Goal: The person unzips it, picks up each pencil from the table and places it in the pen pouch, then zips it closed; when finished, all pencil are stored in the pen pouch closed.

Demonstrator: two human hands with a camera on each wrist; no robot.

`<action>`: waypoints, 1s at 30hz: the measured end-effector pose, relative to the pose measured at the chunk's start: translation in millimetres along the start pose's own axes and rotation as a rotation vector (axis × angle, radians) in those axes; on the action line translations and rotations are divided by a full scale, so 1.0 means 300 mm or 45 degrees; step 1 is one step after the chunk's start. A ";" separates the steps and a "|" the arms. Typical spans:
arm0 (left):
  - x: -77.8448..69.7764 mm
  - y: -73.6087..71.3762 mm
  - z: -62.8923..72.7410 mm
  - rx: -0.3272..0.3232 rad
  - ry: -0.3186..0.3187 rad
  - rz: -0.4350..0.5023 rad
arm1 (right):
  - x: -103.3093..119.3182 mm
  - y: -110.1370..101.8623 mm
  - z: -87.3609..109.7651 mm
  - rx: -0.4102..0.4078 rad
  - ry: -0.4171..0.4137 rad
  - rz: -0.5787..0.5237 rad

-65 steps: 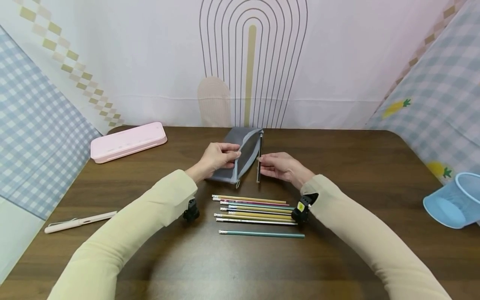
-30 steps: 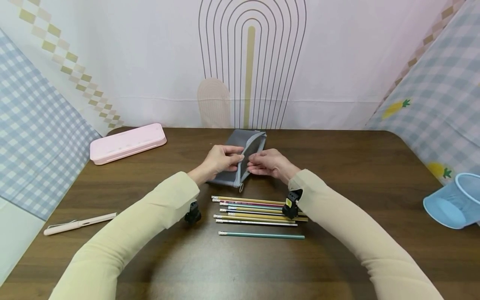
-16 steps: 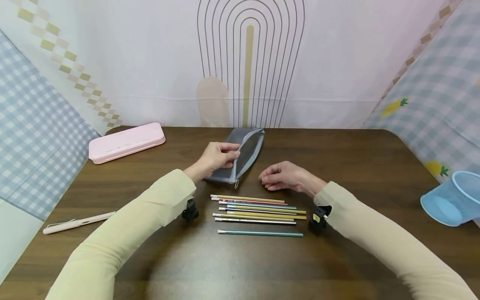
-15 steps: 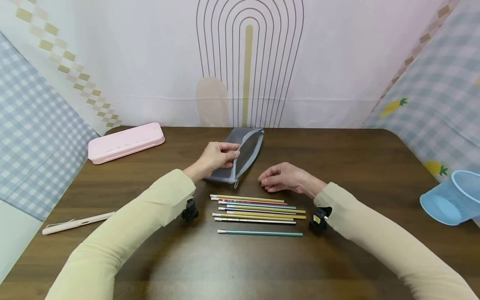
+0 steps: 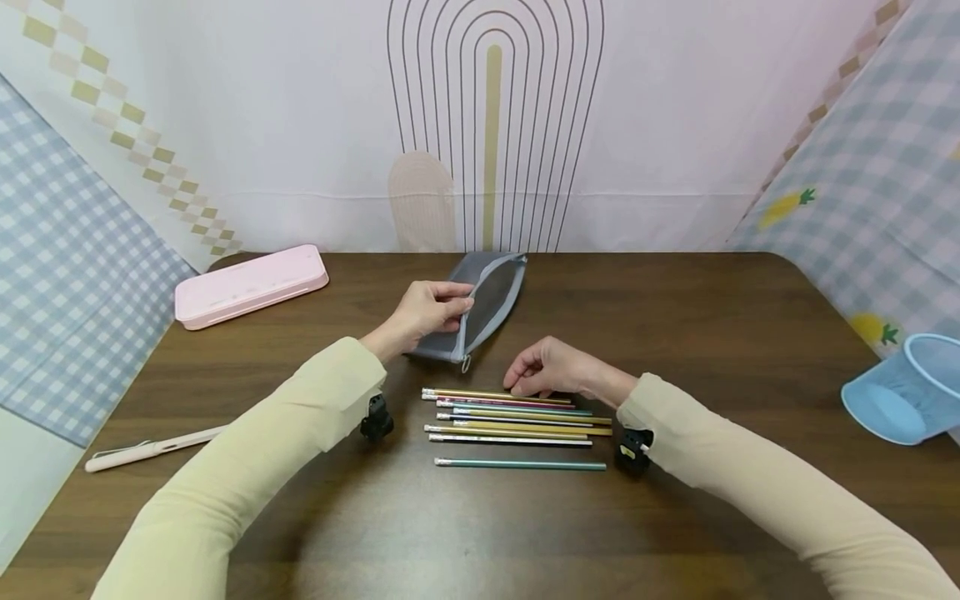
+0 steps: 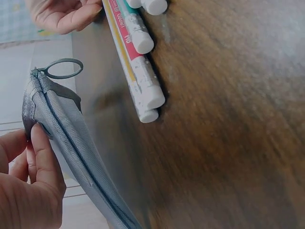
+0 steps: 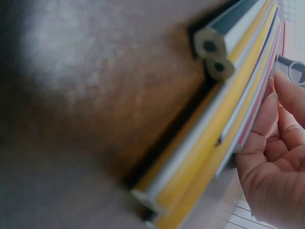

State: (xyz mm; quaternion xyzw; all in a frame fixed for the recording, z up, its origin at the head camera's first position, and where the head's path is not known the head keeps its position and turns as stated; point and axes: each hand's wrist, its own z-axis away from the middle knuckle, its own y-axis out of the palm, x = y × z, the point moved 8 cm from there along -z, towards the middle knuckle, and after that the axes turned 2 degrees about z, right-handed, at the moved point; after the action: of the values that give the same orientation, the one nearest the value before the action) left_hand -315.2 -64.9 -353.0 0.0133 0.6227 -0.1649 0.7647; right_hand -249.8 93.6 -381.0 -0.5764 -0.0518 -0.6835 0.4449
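In the head view my left hand [image 5: 427,310] pinches the edge of a grey zippered pencil pouch [image 5: 491,304], whose mouth gapes toward the right. Its zip-end ring [image 6: 64,69] sticks out in the left wrist view. My right hand [image 5: 558,369] is over the far side of a row of several pencils [image 5: 525,431], fingertips right at a yellow pencil [image 5: 465,392] along the far edge. Thumb and forefinger come close together there in the right wrist view; I cannot tell whether they grip it. One teal pencil [image 5: 525,465] lies apart, nearer me.
A pink case [image 5: 251,286] lies at the back left of the brown table [image 5: 712,333]. A white pen [image 5: 153,447] is at the left, partly behind my sleeve. At the right edge a light blue mesh cup [image 5: 896,400] lies tilted. Patterned cloths surround the table.
My right hand carried a dark pencil to the pouch's mouth, came away without it, then moved down to the pencil row. My left hand kept its hold on the pouch.
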 end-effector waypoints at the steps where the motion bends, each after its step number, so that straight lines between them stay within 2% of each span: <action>1: 0.001 -0.001 0.001 0.001 -0.005 0.001 | 0.003 0.003 0.000 0.006 -0.013 0.009; 12: 0.007 -0.015 -0.002 -0.010 -0.015 0.001 | 0.029 0.003 0.005 0.001 -0.163 0.168; 22: -0.002 -0.026 0.003 -0.017 0.005 0.002 | 0.057 0.013 0.005 0.088 -0.300 0.332; 30: -0.002 -0.028 0.008 -0.006 0.009 0.004 | 0.065 0.018 0.010 0.115 -0.318 0.426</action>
State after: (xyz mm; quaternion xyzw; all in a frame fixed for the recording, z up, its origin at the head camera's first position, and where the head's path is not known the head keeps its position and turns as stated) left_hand -315.4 -73.4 -350.4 0.0130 0.6259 -0.1621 0.7628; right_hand -242.7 81.6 -366.2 -0.6368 -0.0407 -0.5203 0.5675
